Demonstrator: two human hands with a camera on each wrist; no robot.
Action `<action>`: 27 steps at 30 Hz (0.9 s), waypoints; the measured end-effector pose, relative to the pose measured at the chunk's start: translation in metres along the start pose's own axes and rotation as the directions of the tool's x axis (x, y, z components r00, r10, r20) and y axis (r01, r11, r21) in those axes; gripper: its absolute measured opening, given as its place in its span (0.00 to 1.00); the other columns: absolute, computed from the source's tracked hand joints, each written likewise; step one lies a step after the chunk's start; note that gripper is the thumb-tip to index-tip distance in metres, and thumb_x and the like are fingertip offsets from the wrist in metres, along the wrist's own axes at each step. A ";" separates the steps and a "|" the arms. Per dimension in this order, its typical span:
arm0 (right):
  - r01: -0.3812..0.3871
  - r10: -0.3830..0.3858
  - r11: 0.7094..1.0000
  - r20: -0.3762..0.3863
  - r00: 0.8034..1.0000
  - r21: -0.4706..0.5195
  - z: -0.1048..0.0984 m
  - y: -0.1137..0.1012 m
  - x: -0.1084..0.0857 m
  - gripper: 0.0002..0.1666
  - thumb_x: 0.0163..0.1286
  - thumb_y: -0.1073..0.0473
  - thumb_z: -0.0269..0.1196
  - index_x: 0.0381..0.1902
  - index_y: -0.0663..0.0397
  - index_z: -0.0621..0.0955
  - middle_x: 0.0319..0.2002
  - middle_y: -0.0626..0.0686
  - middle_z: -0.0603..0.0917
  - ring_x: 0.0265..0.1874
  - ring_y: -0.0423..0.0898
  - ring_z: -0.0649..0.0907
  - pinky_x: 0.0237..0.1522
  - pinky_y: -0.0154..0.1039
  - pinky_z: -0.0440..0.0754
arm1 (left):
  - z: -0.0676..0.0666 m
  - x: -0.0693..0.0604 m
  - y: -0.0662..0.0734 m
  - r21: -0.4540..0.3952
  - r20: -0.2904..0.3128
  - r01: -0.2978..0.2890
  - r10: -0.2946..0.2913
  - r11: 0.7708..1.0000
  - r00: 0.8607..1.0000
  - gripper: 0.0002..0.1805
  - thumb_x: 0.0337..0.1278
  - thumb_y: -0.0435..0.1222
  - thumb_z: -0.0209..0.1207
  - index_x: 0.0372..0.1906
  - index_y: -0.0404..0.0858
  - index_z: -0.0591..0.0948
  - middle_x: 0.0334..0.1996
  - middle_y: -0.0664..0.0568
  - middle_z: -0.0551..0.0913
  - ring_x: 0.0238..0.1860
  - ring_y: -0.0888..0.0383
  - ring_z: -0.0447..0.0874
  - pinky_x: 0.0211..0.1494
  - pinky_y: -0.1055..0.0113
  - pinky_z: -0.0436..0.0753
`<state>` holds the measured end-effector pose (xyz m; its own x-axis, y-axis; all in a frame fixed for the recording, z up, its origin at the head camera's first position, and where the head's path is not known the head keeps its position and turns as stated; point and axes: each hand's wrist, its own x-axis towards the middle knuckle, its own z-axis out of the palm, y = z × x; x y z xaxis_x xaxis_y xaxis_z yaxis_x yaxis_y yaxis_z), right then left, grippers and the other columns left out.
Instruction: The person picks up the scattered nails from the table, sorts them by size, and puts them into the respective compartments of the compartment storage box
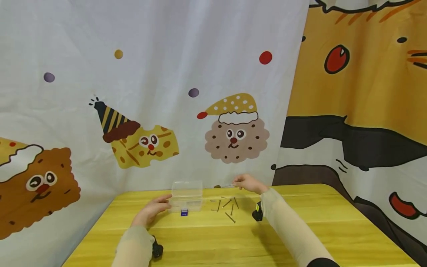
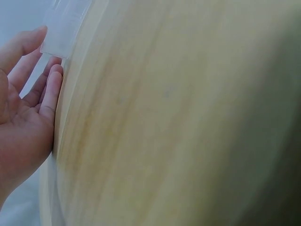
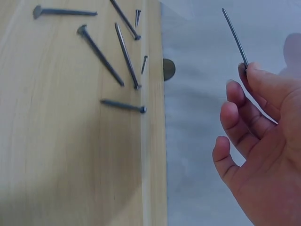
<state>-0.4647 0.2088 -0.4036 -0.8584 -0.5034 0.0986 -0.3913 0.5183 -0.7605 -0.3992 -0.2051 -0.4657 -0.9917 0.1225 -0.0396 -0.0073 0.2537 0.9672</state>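
A clear plastic box (image 1: 185,204) stands near the far edge of the table with its lid (image 1: 187,188) raised behind it and a blue clasp (image 1: 184,213) at its front. My left hand (image 1: 153,210) is at the box's left side, fingertips at its wall, fingers (image 2: 52,89) loosely extended. Thumb and index finger of my right hand (image 1: 248,183) pinch a thin metal nail (image 3: 235,40) by one end, above the far table edge. Its other fingers are relaxed. Several loose nails (image 3: 101,55) of different lengths lie between the box and my right hand.
The yellow wood-grain table (image 1: 207,241) ends close behind the box. Behind it hangs a white curtain (image 1: 160,74) printed with cartoon figures. Dark devices are strapped to both wrists.
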 end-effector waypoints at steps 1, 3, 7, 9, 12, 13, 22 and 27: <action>0.006 -0.006 1.000 -0.005 1.000 -0.002 0.002 -0.001 0.001 0.12 0.74 0.61 0.55 0.43 0.65 0.81 0.36 0.60 0.80 0.33 0.57 0.77 0.38 0.52 0.76 | 0.000 0.000 0.000 0.004 0.003 -0.004 0.004 1.000 1.000 0.33 0.56 0.27 0.61 0.69 0.29 0.67 0.58 0.33 0.69 0.60 0.40 0.68 0.66 0.44 0.65; 0.023 -0.023 1.000 -0.012 1.000 -0.005 0.005 -0.004 0.004 0.12 0.74 0.61 0.55 0.44 0.65 0.81 0.37 0.60 0.80 0.35 0.58 0.77 0.38 0.48 0.77 | 0.000 0.002 -0.001 0.000 0.009 -0.007 0.007 1.000 1.000 0.33 0.56 0.27 0.61 0.68 0.29 0.67 0.58 0.33 0.70 0.60 0.40 0.67 0.66 0.44 0.65; 0.048 -0.049 0.999 -0.032 0.998 -0.010 0.013 -0.010 0.011 0.11 0.75 0.61 0.55 0.44 0.62 0.82 0.38 0.57 0.81 0.37 0.54 0.78 0.39 0.43 0.78 | -0.002 0.003 -0.002 0.002 0.033 -0.031 0.031 1.000 0.999 0.34 0.55 0.30 0.64 0.68 0.29 0.68 0.56 0.34 0.70 0.60 0.40 0.67 0.66 0.44 0.65; 0.049 -0.049 0.999 -0.036 0.998 0.005 0.017 -0.013 0.015 0.11 0.74 0.62 0.55 0.44 0.61 0.82 0.40 0.56 0.81 0.38 0.54 0.78 0.43 0.48 0.80 | -0.004 0.002 -0.002 0.022 0.056 -0.057 0.055 0.998 0.997 0.35 0.55 0.33 0.65 0.69 0.30 0.68 0.55 0.34 0.71 0.58 0.42 0.68 0.65 0.46 0.67; 0.046 -0.045 0.999 -0.031 0.999 0.024 0.025 -0.013 0.022 0.11 0.75 0.62 0.55 0.45 0.64 0.81 0.43 0.60 0.81 0.41 0.57 0.78 0.47 0.58 0.78 | -0.005 0.002 -0.003 0.039 0.066 -0.073 0.070 0.997 0.995 0.36 0.55 0.35 0.65 0.69 0.30 0.68 0.54 0.35 0.71 0.56 0.44 0.70 0.63 0.47 0.69; 0.046 -0.045 0.999 -0.029 0.999 0.029 0.028 -0.014 0.024 0.12 0.74 0.63 0.55 0.46 0.66 0.81 0.44 0.62 0.81 0.42 0.59 0.78 0.48 0.60 0.77 | -0.005 0.002 -0.003 0.037 0.062 -0.067 0.065 0.997 0.996 0.36 0.56 0.34 0.65 0.69 0.30 0.68 0.54 0.35 0.71 0.56 0.44 0.70 0.64 0.46 0.68; 0.051 -0.050 0.999 -0.019 0.999 0.016 0.049 -0.023 0.042 0.12 0.73 0.64 0.56 0.45 0.69 0.82 0.42 0.63 0.82 0.42 0.62 0.79 0.47 0.58 0.78 | 0.001 0.003 -0.003 0.030 -0.002 -0.021 0.021 0.999 1.000 0.32 0.58 0.27 0.61 0.68 0.28 0.67 0.55 0.33 0.72 0.56 0.42 0.70 0.64 0.44 0.67; 0.063 -0.064 0.997 -0.024 0.998 -0.037 0.059 -0.034 0.048 0.13 0.73 0.64 0.56 0.46 0.70 0.82 0.42 0.63 0.83 0.42 0.58 0.81 0.43 0.44 0.80 | 0.001 0.003 -0.003 0.035 -0.009 -0.028 0.028 0.999 1.000 0.32 0.59 0.27 0.61 0.68 0.29 0.67 0.55 0.34 0.72 0.56 0.43 0.70 0.64 0.44 0.67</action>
<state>-0.4733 0.1259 -0.4105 -0.8394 -0.5186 0.1627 -0.4569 0.5110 -0.7281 -0.4025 -0.2049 -0.4689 -0.9926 0.1210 -0.0099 0.0250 0.2839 0.9585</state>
